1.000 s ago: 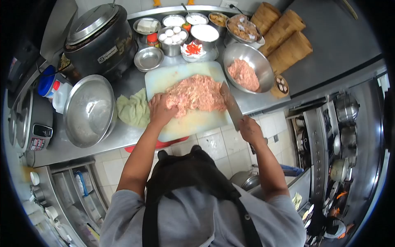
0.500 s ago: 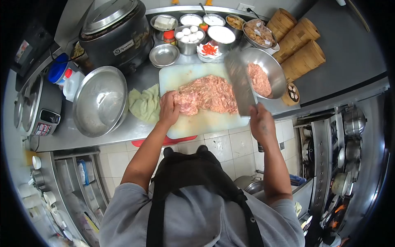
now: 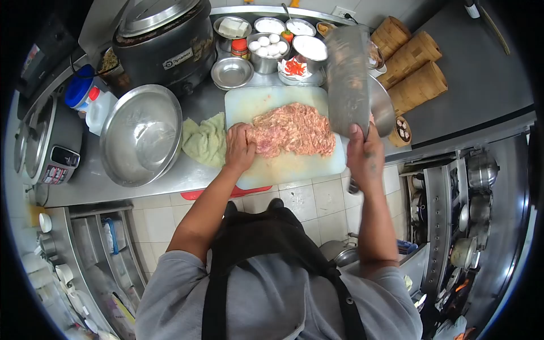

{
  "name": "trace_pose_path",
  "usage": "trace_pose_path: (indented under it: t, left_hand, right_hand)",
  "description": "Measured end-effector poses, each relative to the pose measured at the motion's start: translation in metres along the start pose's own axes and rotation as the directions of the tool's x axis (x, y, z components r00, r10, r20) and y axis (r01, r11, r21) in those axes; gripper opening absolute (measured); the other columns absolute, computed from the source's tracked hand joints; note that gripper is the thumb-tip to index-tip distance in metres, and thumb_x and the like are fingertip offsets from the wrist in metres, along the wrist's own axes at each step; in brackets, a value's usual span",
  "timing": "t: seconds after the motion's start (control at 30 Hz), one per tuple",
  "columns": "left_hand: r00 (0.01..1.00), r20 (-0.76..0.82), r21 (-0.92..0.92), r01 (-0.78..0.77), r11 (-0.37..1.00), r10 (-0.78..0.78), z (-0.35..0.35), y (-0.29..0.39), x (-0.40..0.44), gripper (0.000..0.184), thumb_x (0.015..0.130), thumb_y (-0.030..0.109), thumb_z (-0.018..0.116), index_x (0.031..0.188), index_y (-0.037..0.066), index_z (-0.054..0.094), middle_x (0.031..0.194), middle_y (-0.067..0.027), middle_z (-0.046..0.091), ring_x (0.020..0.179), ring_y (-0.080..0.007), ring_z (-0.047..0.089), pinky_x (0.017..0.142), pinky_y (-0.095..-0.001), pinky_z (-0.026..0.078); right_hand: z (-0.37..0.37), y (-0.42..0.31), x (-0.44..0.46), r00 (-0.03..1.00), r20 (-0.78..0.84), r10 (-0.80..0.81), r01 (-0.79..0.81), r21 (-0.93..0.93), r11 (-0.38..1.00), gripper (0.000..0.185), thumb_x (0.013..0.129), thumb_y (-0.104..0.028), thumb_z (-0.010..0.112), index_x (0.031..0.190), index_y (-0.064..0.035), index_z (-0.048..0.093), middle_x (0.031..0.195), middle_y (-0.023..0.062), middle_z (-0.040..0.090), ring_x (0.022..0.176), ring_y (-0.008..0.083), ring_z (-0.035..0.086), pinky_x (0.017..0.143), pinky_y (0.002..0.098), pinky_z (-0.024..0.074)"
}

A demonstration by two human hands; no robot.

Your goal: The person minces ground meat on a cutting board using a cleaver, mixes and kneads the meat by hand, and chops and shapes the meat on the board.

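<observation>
A broad mound of minced meat (image 3: 292,131) lies on the white cutting board (image 3: 266,177). At its left end my left hand (image 3: 240,148) presses against it with curled fingers, partly hiding that edge. My right hand (image 3: 364,156) is wrapped round the handle of a large cleaver (image 3: 347,85). The wide blade is raised, blurred by motion, just right of the board. Behind the blade is a steel mixing bowl (image 3: 385,107), mostly covered by it; only a sliver of the meat inside shows.
Left of the board lie a green cloth (image 3: 205,141) and a large steel bowl (image 3: 141,136). Along the back stand a black cooker (image 3: 170,56), a pot of eggs (image 3: 266,63) and a bowl of chopped red peppers (image 3: 294,68). Bamboo steamers (image 3: 416,85) are at right.
My right hand has lifted the cleaver up and slightly right, so the blade now covers much of the mixing bowl. My left hand stays on the meat's left end.
</observation>
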State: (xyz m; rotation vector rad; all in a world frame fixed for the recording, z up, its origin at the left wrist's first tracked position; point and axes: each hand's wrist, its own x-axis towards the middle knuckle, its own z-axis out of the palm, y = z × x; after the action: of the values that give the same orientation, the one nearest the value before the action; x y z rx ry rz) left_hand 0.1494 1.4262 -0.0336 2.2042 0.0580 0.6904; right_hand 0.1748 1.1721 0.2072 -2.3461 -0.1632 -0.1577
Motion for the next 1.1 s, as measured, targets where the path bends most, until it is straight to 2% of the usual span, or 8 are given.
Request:
trace_pose_path:
  t: [0.1,0.17,0.23,0.5,0.57,0.67,0.93,1.1]
  left_hand:
    - [1.0,-0.013,-0.02,-0.025,0.999,0.025,-0.004,0.003,0.001,0.041,0.078,0.007,0.052,0.119,0.0,0.049,0.12,-0.0212,0.051,0.114,-0.039,0.045,0.103,-0.0464,0.031]
    - [1.0,-0.014,-0.015,-0.02,1.0,0.02,-0.002,0.002,0.002,0.041,0.078,0.007,0.052,0.118,0.0,0.049,0.12,-0.021,0.051,0.114,-0.0388,0.045,0.102,-0.0467,0.031]
    - [0.999,-0.026,-0.007,-0.03,1.0,0.029,-0.002,-0.002,0.009,0.04,0.079,0.007,0.052,0.118,0.001,0.049,0.119,-0.0207,0.051,0.114,-0.0387,0.045,0.102,-0.0469,0.032]
    - [1.0,-0.015,-0.016,-0.004,1.0,0.004,-0.005,0.0,0.002,0.04,0.078,0.008,0.053,0.117,0.002,0.049,0.119,-0.0199,0.05,0.114,-0.0385,0.045,0.102,-0.0476,0.032]
    - [1.0,-0.018,-0.029,0.0,1.0,0.0,-0.003,-0.003,0.0,0.04,0.077,0.01,0.053,0.115,0.003,0.049,0.119,-0.0189,0.051,0.116,-0.0377,0.045,0.103,-0.0478,0.031]
    - [1.0,-0.018,-0.04,-0.006,0.999,0.005,-0.003,-0.007,-0.002,0.039,0.076,0.012,0.054,0.114,0.004,0.049,0.12,-0.0182,0.05,0.117,-0.0375,0.044,0.103,-0.0482,0.031]
    - [1.0,-0.007,-0.05,0.014,0.999,-0.014,-0.005,-0.004,0.002,0.04,0.077,0.012,0.053,0.116,0.003,0.049,0.121,-0.0189,0.049,0.118,-0.0381,0.043,0.104,-0.05,0.03]
    - [1.0,-0.003,-0.018,0.009,1.0,-0.009,-0.002,-0.007,0.001,0.04,0.078,0.011,0.052,0.116,0.002,0.048,0.123,-0.0198,0.047,0.119,-0.039,0.042,0.104,-0.0497,0.031]
  right_hand:
    - [0.077,0.064,-0.015,0.988,-0.15,-0.027,0.011,-0.104,0.994,0.026,0.099,-0.024,0.049,0.106,0.0003,0.055,0.078,0.0286,0.064,0.075,0.047,0.064,0.064,0.0492,0.0488]
    - [0.082,0.111,-0.022,0.891,0.443,0.098,0.104,-0.408,0.907,0.026,0.096,-0.024,0.051,0.103,0.0001,0.055,0.09,0.0284,0.064,0.091,0.0452,0.063,0.079,0.0509,0.0489]
    - [0.056,0.107,-0.015,0.892,0.452,0.028,0.165,-0.382,0.909,0.026,0.095,-0.025,0.051,0.1,-0.0001,0.056,0.096,0.0277,0.064,0.097,0.0441,0.062,0.084,0.0494,0.0479]
    - [0.063,0.011,0.001,0.891,-0.389,-0.235,0.216,-0.092,0.972,0.022,0.099,-0.018,0.051,0.103,0.0034,0.055,0.083,0.0282,0.064,0.079,0.0473,0.063,0.066,0.0456,0.0484]
    - [0.097,0.075,-0.01,0.99,0.042,0.137,-0.108,-0.406,0.907,0.028,0.097,-0.024,0.05,0.108,0.0,0.057,0.094,0.0312,0.064,0.091,0.0473,0.062,0.077,0.0475,0.0502]
    - [0.074,0.1,-0.008,0.922,0.386,0.029,0.148,-0.421,0.895,0.026,0.095,-0.025,0.053,0.102,-0.0019,0.061,0.097,0.0276,0.065,0.097,0.0458,0.061,0.083,0.0493,0.0486]
    - [0.073,0.035,0.004,0.972,-0.225,-0.068,0.034,-0.152,0.988,0.032,0.1,-0.027,0.048,0.106,0.0034,0.056,0.087,0.0311,0.064,0.086,0.0494,0.061,0.073,0.0474,0.0491]
    - [0.065,0.081,0.001,0.919,0.358,0.167,0.01,-0.445,0.896,0.028,0.096,-0.023,0.052,0.105,0.0028,0.058,0.09,0.0327,0.064,0.093,0.049,0.062,0.078,0.0512,0.0484]
